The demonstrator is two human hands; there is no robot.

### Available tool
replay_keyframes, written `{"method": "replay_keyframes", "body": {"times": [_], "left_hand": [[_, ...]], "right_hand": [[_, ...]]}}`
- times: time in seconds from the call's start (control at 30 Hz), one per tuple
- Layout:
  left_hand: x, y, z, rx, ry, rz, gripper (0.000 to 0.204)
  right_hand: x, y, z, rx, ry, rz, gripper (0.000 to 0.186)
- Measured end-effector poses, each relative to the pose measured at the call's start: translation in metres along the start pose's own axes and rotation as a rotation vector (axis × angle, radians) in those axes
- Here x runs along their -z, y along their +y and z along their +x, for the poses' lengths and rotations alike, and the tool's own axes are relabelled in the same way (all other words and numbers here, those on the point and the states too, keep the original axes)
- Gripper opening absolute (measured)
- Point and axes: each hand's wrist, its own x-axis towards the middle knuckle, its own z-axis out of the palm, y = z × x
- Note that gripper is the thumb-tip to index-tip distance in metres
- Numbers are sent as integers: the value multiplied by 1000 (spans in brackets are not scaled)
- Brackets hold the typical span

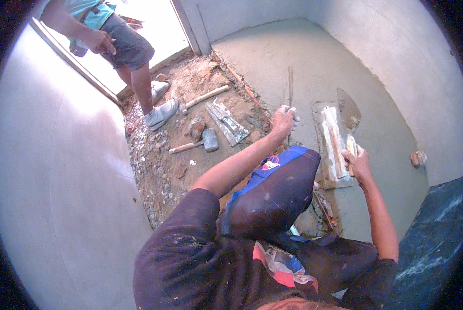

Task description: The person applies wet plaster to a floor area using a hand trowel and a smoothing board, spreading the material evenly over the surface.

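My left hand is closed over the wet grey cement floor, with a thin dark rod running through its fingers. Farther right, my right hand grips the wooden handle of a pointed trowel, its blade over the cement. A rectangular plastering trowel with a cement-smeared handle lies flat on the smoothed surface, just left of my right hand. Between my hands is my bent knee in dark clothing with a blue stripe.
On the rough dirt strip lie a rubber mallet, a hammer and another flat trowel. A person stands at the doorway. Grey walls flank the floor. A stone sits by the right wall.
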Motion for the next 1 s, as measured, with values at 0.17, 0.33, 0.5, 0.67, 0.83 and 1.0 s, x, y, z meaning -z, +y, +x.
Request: {"method": "replay_keyframes", "body": {"times": [0.17, 0.33, 0.5, 0.67, 0.83, 1.0], "left_hand": [[-46, 16, 5, 154, -308, -370, 17], [-72, 25, -11, 246, -536, -536, 16], [-82, 31, -29, 267, -723, -512, 23], [-88, 41, -36, 229, -717, -287, 25], [-91, 49, -27, 185, -726, 152, 25], [-105, 39, 9, 80, -822, 448, 28]], "right_hand": [[-23, -32, 11, 29, -20, 85, 37], [-23, -45, 11, -16, -48, 90, 38], [-34, -44, 15, 8, -20, 215, 36], [-31, -20, 25, 13, 112, 137, 30], [2, 29, 47, 128, 270, -157, 31], [61, 67, 87, 153, 445, -282, 39]]}}
